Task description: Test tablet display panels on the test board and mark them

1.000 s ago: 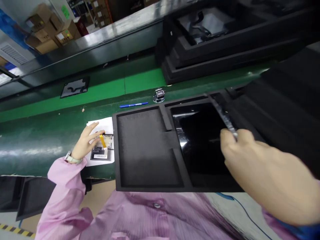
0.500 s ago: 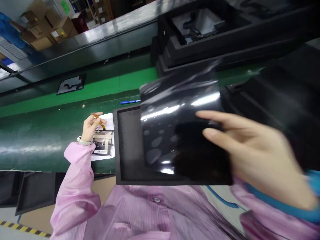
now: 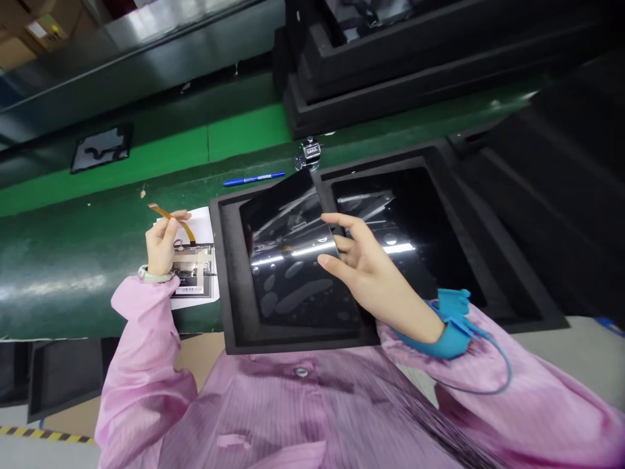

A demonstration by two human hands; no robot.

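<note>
My left hand pinches an orange flex cable between thumb and fingers. The cable rises from the top of a flat electronic module with tape strips and a barcode label, lying on white paper. My right hand is closed on the right edge of a glossy black sheet with bubble-like marks. That sheet lies tilted over the left part of a black foam tray, its right edge raised. Another glossy black panel rests to the right, partly behind my right hand and wrist.
Beyond the tray lie a blue pen and a small metal tally counter. Stacked black foam trays stand at the back right. A dark panel lies on the green surface at the back left. A blue wrist strap's cord loops beside my right sleeve.
My right hand has moved left, carrying the glossy black sheet over the tray's left part and uncovering the panel and the tally counter. My left hand keeps the flex cable. The view has shifted.
</note>
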